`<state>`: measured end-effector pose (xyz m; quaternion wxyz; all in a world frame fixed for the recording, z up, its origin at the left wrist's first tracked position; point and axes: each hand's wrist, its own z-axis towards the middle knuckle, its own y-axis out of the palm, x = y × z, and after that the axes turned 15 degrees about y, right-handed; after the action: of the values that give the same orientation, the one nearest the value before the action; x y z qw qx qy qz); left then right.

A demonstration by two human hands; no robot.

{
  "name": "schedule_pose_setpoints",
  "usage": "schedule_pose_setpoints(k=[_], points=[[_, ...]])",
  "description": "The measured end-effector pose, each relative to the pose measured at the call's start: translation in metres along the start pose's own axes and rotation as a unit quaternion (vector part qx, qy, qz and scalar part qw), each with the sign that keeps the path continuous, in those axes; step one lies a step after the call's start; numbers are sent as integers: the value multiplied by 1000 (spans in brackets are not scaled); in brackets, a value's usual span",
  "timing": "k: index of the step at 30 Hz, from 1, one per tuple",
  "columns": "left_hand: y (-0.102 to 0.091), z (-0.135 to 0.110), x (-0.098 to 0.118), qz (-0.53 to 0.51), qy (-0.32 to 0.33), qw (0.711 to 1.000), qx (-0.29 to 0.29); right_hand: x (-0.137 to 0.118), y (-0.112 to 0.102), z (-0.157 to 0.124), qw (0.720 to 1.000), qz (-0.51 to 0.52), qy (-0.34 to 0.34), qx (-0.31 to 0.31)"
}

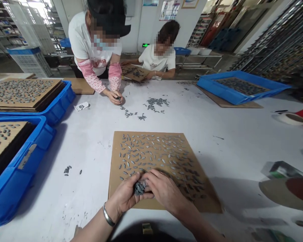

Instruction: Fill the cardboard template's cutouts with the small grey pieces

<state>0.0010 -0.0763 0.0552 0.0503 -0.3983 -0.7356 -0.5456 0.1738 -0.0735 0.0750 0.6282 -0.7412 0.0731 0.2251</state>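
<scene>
My left hand [128, 194] is cupped around a handful of small dark grey, leaf-shaped pieces [139, 187]. Over the same handful curls my right hand [164, 191], its bent fingers against the pieces; exactly which ones it pinches is hidden. Both hands are above the near edge of a brown cardboard sheet [116, 198]. Rows of similar grey pieces [140, 156] lie spaced apart across that sheet, those at the right in shadow.
Blue trays [41, 158] with piece-covered boards stand at left; another blue tray [238, 98] is at back right. Loose pieces [156, 103] lie mid-table. Across, one person's hands [115, 97] hold pieces; another person holds a board [135, 73]. Tape [293, 118] lies at right.
</scene>
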Motion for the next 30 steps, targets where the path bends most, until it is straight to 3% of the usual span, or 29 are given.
schedule_pose_setpoints(k=[4, 9, 17, 24, 27, 30], points=[[0, 0, 0, 20, 7, 1000, -1, 0, 1, 3, 1000, -21, 23, -5], [1, -2, 0, 22, 39, 999, -8, -1, 6, 5, 997, -45, 48, 32], [3, -1, 8, 9, 21, 1000, -13, 6, 0, 5, 1000, -4, -8, 28], [-1, 0, 2, 5, 25, 999, -29, 10, -3, 5, 1000, 16, -9, 5], [2, -1, 8, 4, 25, 1000, -19, 21, -11, 17, 998, 62, 4, 27], [4, -1, 21, -10, 39, 999, 18, 38, -16, 40, 994, 45, 52, 82]])
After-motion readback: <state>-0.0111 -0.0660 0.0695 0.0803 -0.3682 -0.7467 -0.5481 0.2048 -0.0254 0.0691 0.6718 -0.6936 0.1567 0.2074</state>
